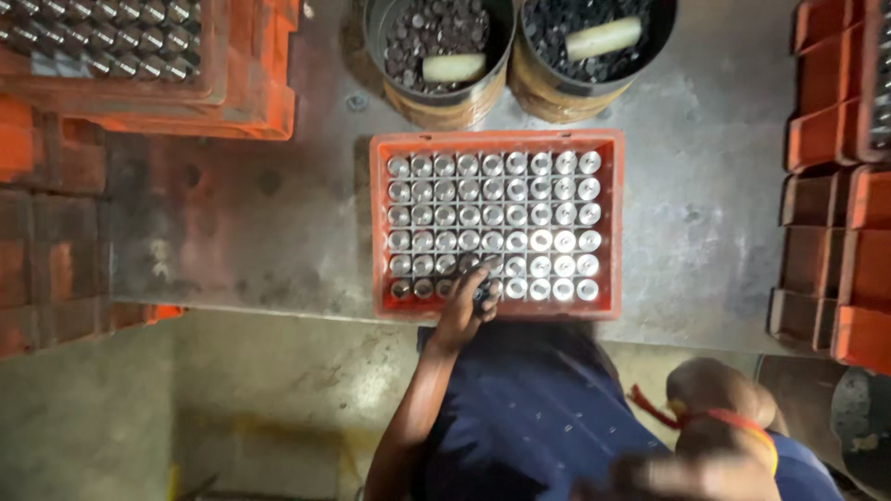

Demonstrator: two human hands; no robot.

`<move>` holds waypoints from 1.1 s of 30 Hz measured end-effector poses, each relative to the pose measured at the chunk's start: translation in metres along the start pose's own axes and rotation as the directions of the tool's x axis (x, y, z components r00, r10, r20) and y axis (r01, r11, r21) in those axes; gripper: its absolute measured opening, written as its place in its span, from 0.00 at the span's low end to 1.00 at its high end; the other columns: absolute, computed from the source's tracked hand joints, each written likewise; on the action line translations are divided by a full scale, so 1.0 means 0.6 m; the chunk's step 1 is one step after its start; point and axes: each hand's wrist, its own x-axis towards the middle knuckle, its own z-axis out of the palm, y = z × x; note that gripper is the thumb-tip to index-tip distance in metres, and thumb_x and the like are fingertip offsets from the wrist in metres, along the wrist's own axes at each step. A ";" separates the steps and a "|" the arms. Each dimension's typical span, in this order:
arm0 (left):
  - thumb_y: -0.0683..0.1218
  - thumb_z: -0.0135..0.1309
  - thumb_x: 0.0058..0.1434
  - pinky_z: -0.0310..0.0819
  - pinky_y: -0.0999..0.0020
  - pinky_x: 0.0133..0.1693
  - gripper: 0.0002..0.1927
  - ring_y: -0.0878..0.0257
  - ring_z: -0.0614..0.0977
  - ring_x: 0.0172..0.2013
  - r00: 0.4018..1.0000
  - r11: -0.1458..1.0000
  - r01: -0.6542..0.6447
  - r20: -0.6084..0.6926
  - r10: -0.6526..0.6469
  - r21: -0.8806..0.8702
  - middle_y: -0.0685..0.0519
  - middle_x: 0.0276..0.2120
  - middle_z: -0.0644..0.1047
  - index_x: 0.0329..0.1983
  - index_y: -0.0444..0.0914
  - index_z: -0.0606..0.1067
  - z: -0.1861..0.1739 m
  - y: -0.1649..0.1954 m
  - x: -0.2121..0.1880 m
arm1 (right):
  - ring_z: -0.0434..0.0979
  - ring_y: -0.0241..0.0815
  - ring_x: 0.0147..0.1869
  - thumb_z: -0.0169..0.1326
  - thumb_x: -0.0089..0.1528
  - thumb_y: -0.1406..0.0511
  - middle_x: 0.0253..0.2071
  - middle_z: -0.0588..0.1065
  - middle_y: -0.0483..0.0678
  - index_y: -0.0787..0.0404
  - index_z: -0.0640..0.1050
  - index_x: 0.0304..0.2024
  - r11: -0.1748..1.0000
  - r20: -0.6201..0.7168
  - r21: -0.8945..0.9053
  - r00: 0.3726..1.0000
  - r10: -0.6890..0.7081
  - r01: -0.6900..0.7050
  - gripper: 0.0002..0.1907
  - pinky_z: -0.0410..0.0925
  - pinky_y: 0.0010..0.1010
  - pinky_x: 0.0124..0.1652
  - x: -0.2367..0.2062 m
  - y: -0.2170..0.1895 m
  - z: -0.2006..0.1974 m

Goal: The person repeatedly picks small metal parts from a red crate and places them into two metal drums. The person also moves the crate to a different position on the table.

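An orange plastic crate (pixel 380 223) sits on a grey metal table, filled with rows of upright shiny metal cylinders (pixel 516 215). My left hand (pixel 464 311) reaches over the crate's near wall to the front row, its fingers closed around a dark cylinder (pixel 484 293) there. My right hand (pixel 719 413) hangs low at the bottom right, off the table, with a red thread around the wrist. It is blurred and I cannot tell whether it holds anything.
Two round buckets (pixel 445 102) (pixel 557 88) of dark small parts, each with a pale stick lying on top, stand behind the crate. A crate of cylinders (pixel 102 42) sits on stacked orange crates at left. More orange crates (pixel 835 195) stand at right.
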 end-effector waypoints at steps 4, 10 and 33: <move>0.51 0.49 0.76 0.62 0.72 0.24 0.14 0.68 0.69 0.24 1.000 0.997 -0.031 0.003 0.031 0.070 0.55 0.30 0.71 0.55 0.38 0.68 0.017 -0.014 -0.013 | 0.80 0.46 0.42 0.58 0.61 0.64 0.38 0.81 0.46 0.59 0.82 0.41 0.885 -0.083 -0.002 0.882 0.464 -0.465 0.08 0.71 0.36 0.43 -0.104 0.071 0.054; 0.50 0.51 0.69 0.61 0.74 0.23 0.23 0.69 0.70 0.24 0.989 0.971 0.150 -0.036 -0.146 0.188 0.54 0.30 0.72 0.66 0.50 0.66 0.060 -0.041 -0.040 | 0.82 0.49 0.41 0.58 0.63 0.66 0.40 0.81 0.54 0.66 0.80 0.53 0.359 -0.335 0.315 0.251 0.908 -0.879 0.16 0.74 0.35 0.41 -0.285 0.229 0.187; 0.51 0.50 0.73 0.60 0.76 0.24 0.14 0.70 0.68 0.25 0.978 0.994 -0.064 -0.204 0.045 -0.086 0.56 0.31 0.70 0.59 0.44 0.69 0.023 -0.112 -0.001 | 0.79 0.52 0.41 0.60 0.59 0.67 0.41 0.80 0.55 0.66 0.79 0.55 0.381 -0.517 -0.221 0.439 0.735 -0.898 0.21 0.72 0.41 0.40 -0.381 0.305 0.178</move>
